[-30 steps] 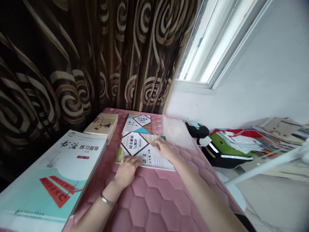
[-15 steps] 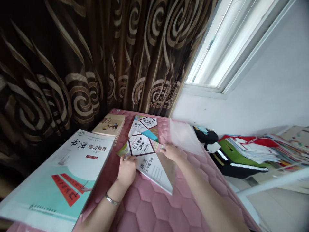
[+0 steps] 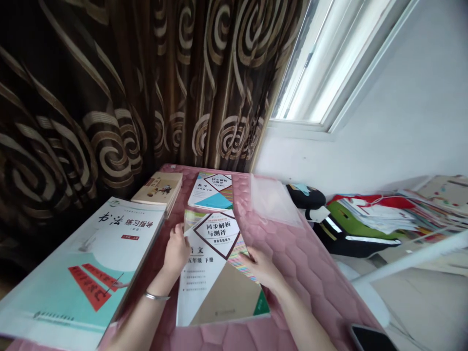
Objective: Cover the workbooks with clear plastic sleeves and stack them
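A paperback workbook (image 3: 215,273) with a white, tan and striped cover lies between my hands on the pink quilted surface, its front facing up. My left hand (image 3: 177,251), with a silver bracelet at the wrist, grips the left edge. On the opposite edge, my right hand (image 3: 260,265) has a finger or thumb over the striped part of the cover; its other fingers are partly hidden. Just beyond is a similar workbook (image 3: 212,191) with a blue triangle. To the left lies a large calligraphy practice book (image 3: 87,263), white and teal.
Behind the calligraphy book sits a stack of tan books (image 3: 157,187). A translucent plastic sheet (image 3: 274,202) lies at the far right of the pink quilted surface (image 3: 300,273). A dark phone-like object (image 3: 371,337) is at lower right. Papers (image 3: 376,214) and bags are piled beyond, beside the wall.
The workbook has turned from slanted to nearly straight and come closer to me. My left hand has moved to its left edge, my right hand nearer. The dark phone-like object has entered view.
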A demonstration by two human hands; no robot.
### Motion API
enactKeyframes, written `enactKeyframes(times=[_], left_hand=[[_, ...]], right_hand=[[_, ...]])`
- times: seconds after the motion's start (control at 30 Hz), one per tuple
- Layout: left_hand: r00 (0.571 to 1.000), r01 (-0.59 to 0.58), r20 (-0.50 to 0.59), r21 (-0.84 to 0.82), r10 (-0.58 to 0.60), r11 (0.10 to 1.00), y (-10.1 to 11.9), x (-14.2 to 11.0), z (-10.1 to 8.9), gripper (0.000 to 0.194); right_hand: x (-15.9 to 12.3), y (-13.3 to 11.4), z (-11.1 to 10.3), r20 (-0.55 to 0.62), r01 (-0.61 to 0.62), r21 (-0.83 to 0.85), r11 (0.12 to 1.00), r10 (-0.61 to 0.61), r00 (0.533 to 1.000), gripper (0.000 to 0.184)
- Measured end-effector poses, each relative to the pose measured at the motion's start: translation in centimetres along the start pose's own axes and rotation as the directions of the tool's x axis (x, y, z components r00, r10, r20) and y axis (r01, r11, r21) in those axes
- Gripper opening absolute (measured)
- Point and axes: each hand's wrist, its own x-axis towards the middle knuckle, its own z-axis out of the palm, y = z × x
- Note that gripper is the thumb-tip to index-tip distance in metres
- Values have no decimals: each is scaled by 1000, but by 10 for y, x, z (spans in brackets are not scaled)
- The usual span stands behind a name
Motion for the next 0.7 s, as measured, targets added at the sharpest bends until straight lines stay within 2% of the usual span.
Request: enactKeyframes(times=[0.17,0.27,0.33,0.4,0.47,0.57,0.6,0.63,0.7], left_hand=[[987,-64,-159,-388,2,920,-7,9,5,22],[995,-45,-95,-479,0,876,-13,13,15,28],[1000,-20,-6,-433,20,901,-13,13,19,30],[998,-17,51,-295,33,955,-7,11,18,34],[997,-36,60,-90,42,995,5,4,12,37],[991,-125,65,152,117,980,31,-13,0,35],[974,-209,114,139,194,968,40,-20,-2,30],[935,-316,189,69,299,946,48,-27,-3,25],[794,-494,341,-123,504,861,61,-40,0,24]], right_hand=[[2,-2,-6,-168,114,92,989,-97,981,42],[8,6,-9,-289,90,61,994,-69,955,48],[14,14,-9,-330,56,-6,998,-55,942,48],[19,20,-8,-337,30,-64,997,-50,940,47],[24,21,-6,-316,24,-88,996,-51,948,44],[30,18,-5,-255,16,-84,996,-37,966,38],[31,15,-5,-249,3,-90,996,-26,968,36],[32,13,-5,-256,-15,-98,995,-11,967,35],[34,10,-6,-297,-51,-101,994,18,955,35]])
